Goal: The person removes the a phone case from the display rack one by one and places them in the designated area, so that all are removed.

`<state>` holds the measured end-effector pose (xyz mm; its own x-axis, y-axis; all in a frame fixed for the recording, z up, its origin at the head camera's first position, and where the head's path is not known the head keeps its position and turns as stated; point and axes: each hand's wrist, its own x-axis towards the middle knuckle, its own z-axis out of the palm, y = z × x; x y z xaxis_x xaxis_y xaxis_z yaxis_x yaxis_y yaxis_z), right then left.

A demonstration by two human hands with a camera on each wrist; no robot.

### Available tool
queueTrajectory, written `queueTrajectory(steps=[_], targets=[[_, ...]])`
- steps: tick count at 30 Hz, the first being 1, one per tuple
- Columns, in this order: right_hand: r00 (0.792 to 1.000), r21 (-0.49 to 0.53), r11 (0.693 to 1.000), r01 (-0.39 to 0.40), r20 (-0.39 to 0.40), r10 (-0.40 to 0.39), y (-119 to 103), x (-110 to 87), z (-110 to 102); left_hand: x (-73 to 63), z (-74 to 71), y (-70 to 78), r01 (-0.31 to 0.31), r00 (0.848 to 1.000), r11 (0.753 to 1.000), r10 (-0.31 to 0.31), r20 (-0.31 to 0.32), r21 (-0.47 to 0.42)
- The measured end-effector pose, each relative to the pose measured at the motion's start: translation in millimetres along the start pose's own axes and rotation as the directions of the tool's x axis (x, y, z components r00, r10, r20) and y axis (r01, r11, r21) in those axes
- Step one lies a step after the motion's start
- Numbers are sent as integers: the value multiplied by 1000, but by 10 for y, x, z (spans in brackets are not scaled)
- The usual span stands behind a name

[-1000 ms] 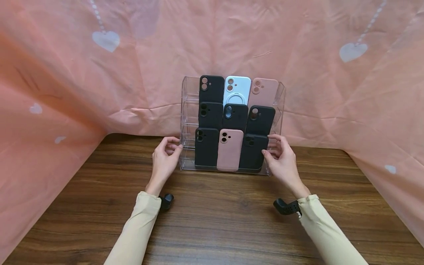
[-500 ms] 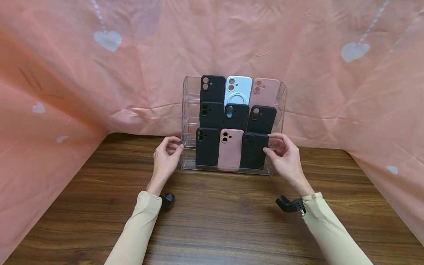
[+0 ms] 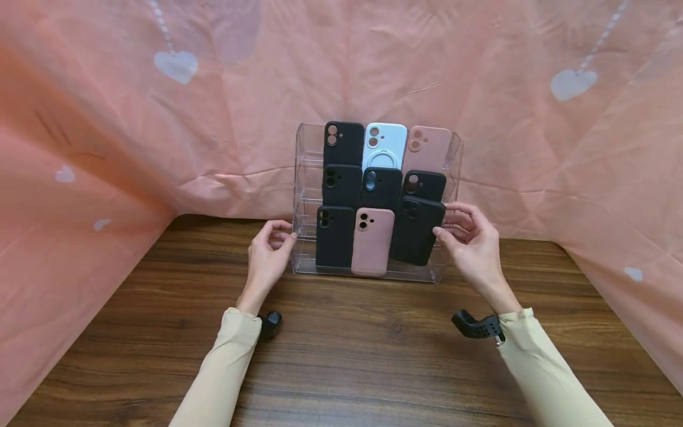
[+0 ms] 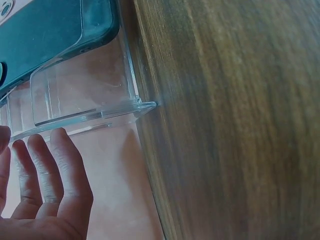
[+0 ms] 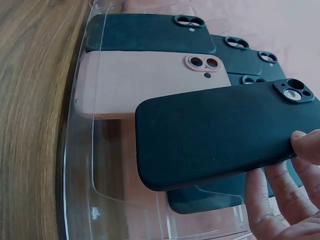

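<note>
My right hand [image 3: 475, 243] pinches a black phone case [image 3: 418, 231] by its right edge, thumb on the front and fingers behind. The case is tilted and raised at the bottom right of a clear acrylic display rack [image 3: 306, 267]. In the right wrist view, the held case [image 5: 215, 130] is lifted out in front of the rack's lower tier, overlapping a dark case behind it. At the rack's left side, my left hand [image 3: 269, 252] holds the side panel's edge between thumb and fingers. The left wrist view shows its fingers [image 4: 67, 160] right at the clear panel [image 4: 80, 120].
Several other cases stand in tiers on the rack: black ones, a white one [image 3: 384, 142] with a ring, a pink one [image 3: 373, 243] in the front row and another pink case [image 3: 428, 145] at top right. Pink cloth [image 3: 341, 59] hangs behind the wooden table [image 3: 341, 356].
My right hand has lifted the black case up and to the right out of the bottom tier; it now covers part of the case behind. The left hand stays at the rack's side.
</note>
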<state>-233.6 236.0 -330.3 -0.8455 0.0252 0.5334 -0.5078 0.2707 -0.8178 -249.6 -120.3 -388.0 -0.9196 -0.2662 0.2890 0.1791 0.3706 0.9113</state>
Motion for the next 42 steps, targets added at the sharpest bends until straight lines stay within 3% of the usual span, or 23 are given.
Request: queueTrajectory(steps=[11, 21, 35, 42], targets=[[999, 64, 998, -26, 23, 24, -44, -75, 11, 5, 1, -8, 2, 1000, 1000, -2, 7, -6], [992, 221, 970, -102, 101, 81, -70, -162, 40, 16, -6, -16, 1, 1000, 1000, -1, 3, -18], [958, 288, 930, -227, 238, 160, 65, -297, 122, 31, -6, -30, 12, 1000, 998, -11, 24, -59], [938, 304, 909, -284, 287, 197, 116, -367, 174, 20, -5, -33, -44, 999, 999, 44, -1, -6]])
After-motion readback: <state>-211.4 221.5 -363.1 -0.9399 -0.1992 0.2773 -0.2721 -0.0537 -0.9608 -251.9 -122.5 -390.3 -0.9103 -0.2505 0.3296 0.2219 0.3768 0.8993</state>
